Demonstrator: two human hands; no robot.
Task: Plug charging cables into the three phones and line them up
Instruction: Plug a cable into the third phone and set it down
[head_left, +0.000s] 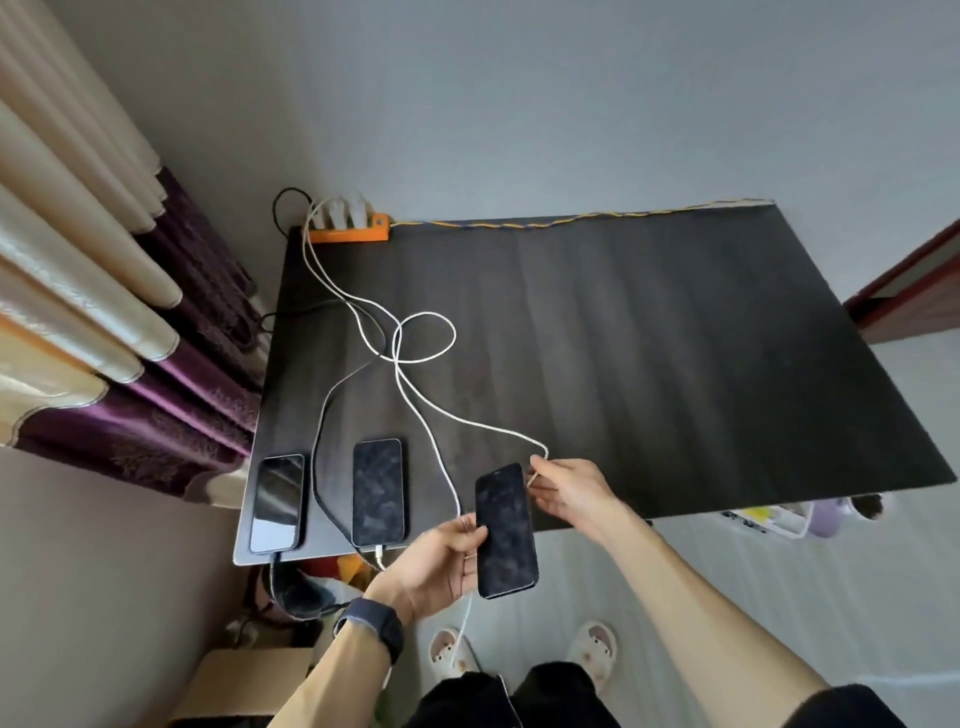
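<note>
— While the third phone, a dark glass-fronted slab (506, 532), is held just off the near edge of the dark wood-grain bench (675, 338), how should the plugging be done well?

— The phone is gripped along its left edge by the fingers of the left hand (441, 561), which are closed on it. The plug end of the white braided cable (467, 418) is pinched in the fingers of the right hand (566, 493), just beside the phone's top right corner. Judged from that, the plug must be carried round to the phone's near, lower end, where the port is presumed to sit, since the two other phones are fed from their near ends. The phone should be kept steady, and the plug lined up straight before it is pushed, so that the port is not scraped.

— And slack?

— Enough looks to be spare; the loop farther up the bench should be watched for snagging.

— Where are the others?

— The middle black phone (378, 491) and the left glossy phone (278, 504) are laid side by side at the bench's near left corner, each seemingly cabled already.

— Any containers?

— Below the bench's near right edge a white basket-like holder (769, 517) is partly seen; its contents cannot be made out. At the far left corner an orange power strip (350, 231) is filled with white chargers.
</note>
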